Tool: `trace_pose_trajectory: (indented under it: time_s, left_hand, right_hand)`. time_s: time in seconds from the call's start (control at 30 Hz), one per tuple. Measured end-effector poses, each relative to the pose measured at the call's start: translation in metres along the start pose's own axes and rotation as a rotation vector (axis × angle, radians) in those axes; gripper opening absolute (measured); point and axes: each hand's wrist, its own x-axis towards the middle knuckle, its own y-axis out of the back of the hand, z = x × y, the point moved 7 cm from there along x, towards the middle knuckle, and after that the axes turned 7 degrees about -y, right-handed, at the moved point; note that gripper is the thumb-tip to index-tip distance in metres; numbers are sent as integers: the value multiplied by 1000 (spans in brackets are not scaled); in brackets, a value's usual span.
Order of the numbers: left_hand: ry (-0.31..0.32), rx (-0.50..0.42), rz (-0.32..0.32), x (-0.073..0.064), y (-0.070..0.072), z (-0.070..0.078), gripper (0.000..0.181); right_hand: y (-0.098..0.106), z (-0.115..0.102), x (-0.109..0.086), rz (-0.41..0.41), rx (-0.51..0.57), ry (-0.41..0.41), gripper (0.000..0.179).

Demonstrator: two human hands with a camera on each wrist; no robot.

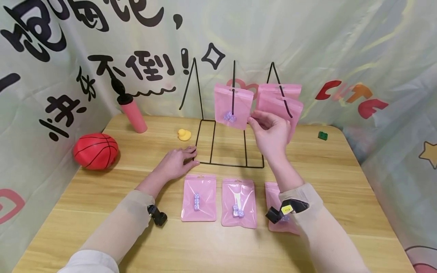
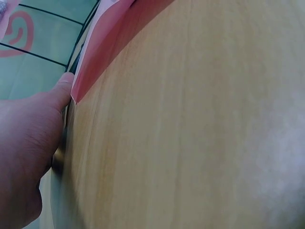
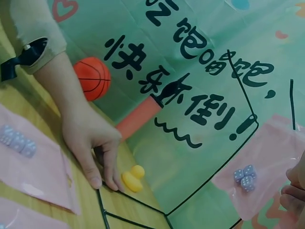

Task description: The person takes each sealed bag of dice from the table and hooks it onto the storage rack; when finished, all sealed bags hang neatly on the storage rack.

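My right hand [image 1: 273,132] pinches the lower right edge of a pink zip bag [image 1: 223,100] with several pale purple dice in it. This bag hangs at the middle prong [image 1: 233,72] of a black wire rack [image 1: 228,164]. Two more pink bags [image 1: 278,104] hang on the right prong, partly behind my right hand. At the rack's front left corner, my left hand [image 1: 175,163] holds the base wire between thumb and fingers. Three pink bags with dice lie in front of the rack: a left one [image 1: 199,182], a middle one [image 1: 238,193] and a right one [image 1: 273,193] partly hidden by my forearm.
A yellow rubber duck [image 1: 184,134] sits left of the rack. Farther left are a red toy basketball [image 1: 95,151] and a pink pump-like cylinder [image 1: 134,115] with a black top. A green toy brick [image 1: 322,135] lies at the back right. A printed cloth [image 1: 341,49] hangs behind the table.
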Motion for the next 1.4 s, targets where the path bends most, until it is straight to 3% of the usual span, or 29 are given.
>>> trace_pose_trajectory:
  time_s: [0.2, 0.4, 0.57, 0.83, 1.4]
  left_hand:
    - [-1, -1, 4, -1, 0, -1, 55]
    - [-10, 8, 20, -2, 0, -3, 54]
    - [-21, 17, 30, -2, 0, -4, 54]
    - [-17, 12, 29, -1, 0, -2, 54]
    - [-10, 9, 23, 1, 2, 3, 52]
  right_hand:
    - [10, -3, -13, -18, 36, 99, 17]
    - [22, -2, -22, -96, 48, 99, 17]
    - [33, 5, -30, -182, 17, 41, 18]
    - [58, 25, -40, -292, -131, -42, 20]
    - [123, 64, -53, -334, -331, -162, 35]
